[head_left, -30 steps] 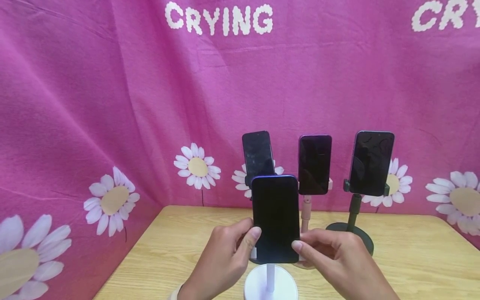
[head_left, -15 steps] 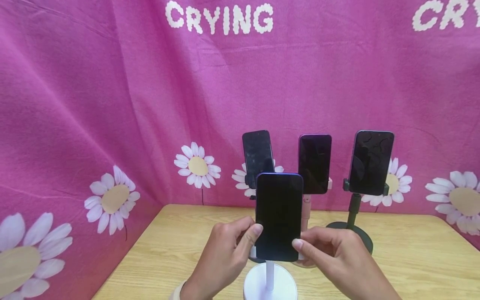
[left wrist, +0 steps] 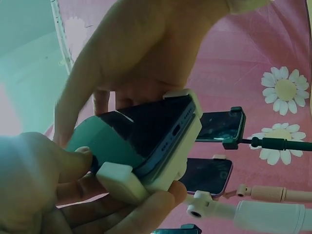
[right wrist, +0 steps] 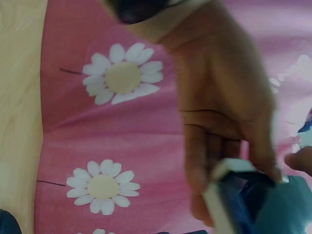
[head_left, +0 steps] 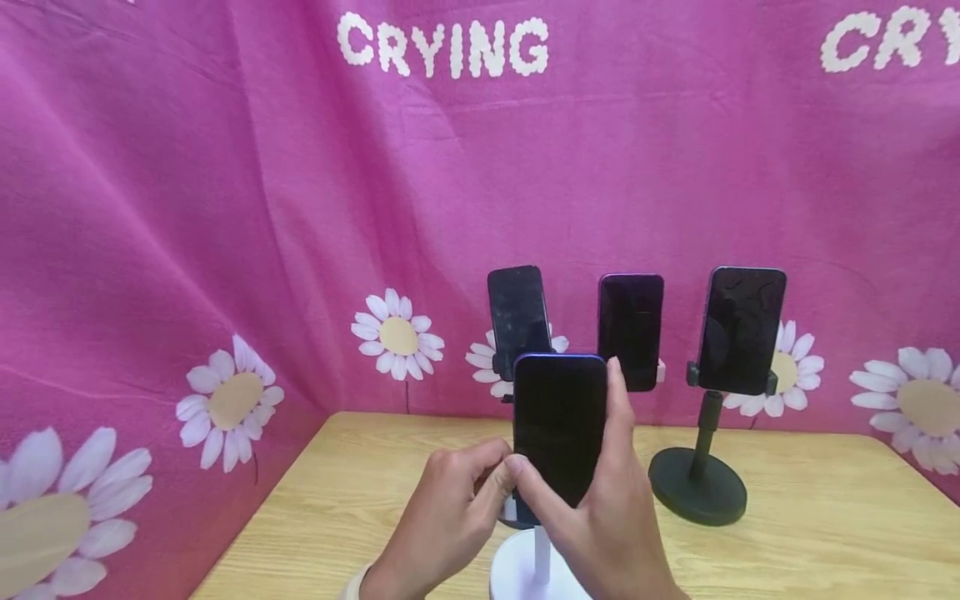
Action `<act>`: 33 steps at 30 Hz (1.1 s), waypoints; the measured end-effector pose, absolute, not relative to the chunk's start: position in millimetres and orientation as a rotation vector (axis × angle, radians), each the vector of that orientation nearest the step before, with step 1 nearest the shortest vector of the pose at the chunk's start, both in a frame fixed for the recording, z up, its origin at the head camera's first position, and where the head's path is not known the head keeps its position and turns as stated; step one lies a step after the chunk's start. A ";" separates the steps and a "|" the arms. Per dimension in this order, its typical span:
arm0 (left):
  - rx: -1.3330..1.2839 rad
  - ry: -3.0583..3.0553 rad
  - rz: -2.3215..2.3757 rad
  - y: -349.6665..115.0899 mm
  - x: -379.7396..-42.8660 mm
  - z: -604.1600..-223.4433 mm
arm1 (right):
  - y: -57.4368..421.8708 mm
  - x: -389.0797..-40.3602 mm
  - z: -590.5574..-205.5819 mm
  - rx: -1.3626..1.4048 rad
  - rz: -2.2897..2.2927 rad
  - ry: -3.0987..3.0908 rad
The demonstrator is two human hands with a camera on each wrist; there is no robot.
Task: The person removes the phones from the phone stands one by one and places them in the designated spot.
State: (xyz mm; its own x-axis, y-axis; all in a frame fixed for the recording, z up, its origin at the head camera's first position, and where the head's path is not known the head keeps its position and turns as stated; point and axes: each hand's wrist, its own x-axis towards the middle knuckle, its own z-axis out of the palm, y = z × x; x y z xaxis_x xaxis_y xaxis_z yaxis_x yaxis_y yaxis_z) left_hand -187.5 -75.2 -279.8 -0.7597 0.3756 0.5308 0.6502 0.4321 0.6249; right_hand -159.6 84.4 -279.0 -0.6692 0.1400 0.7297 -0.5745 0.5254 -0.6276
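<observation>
Phone, head view: the phone (head_left: 561,404) is upright at lower centre, dark screen toward the wearer, above the base of the white stand (head_left: 542,554).
Left hand: the left hand (head_left: 453,504) pinches the phone's left edge.
Right hand: the right hand (head_left: 618,517) grips the phone, thumb across the screen, index finger up the right edge.
Handling: probably light and stiff; the glass looks slick and breakable, so the side edges seem the best hold.
Table: the table (head_left: 795,550), pale wood grain across the bottom of the frame, looks firm and flat.
Room: pink cloth (head_left: 450,208) with daisies and lettering behind; three rear phones (head_left: 630,329) right of centre, the rightmost on a black stand (head_left: 699,492).
Clamp, left wrist view: the white clamp (left wrist: 119,178), at centre, borders both sides of the phone's lower end; left fingers curl beneath, thumb on the screen.
Blur, right wrist view: phone and clamp at lower right, right fingers against them; table along the left.
</observation>
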 end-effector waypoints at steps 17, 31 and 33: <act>-1.065 -2.568 -1.318 -96.1 -197.8 -274.2 | 69.0 -172.2 -283.0 0.202 1.056 -1.913; -1.227 -2.287 -1.024 -90.4 -206.9 -286.7 | 70.8 -174.7 -283.7 0.223 1.040 -1.903; -1.239 -2.252 -1.027 -89.4 -208.3 -287.7 | 71.5 -174.8 -284.2 0.243 1.038 -1.883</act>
State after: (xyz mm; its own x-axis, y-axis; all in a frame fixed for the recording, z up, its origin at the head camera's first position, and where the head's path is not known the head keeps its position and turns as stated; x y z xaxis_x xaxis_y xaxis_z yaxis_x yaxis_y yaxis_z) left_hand -208.3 -89.4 -287.7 -0.5441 0.5674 0.6180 0.8387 0.3473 0.4195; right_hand -174.8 71.5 -284.2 -0.5391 0.2457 0.8056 -0.5500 0.6217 -0.5577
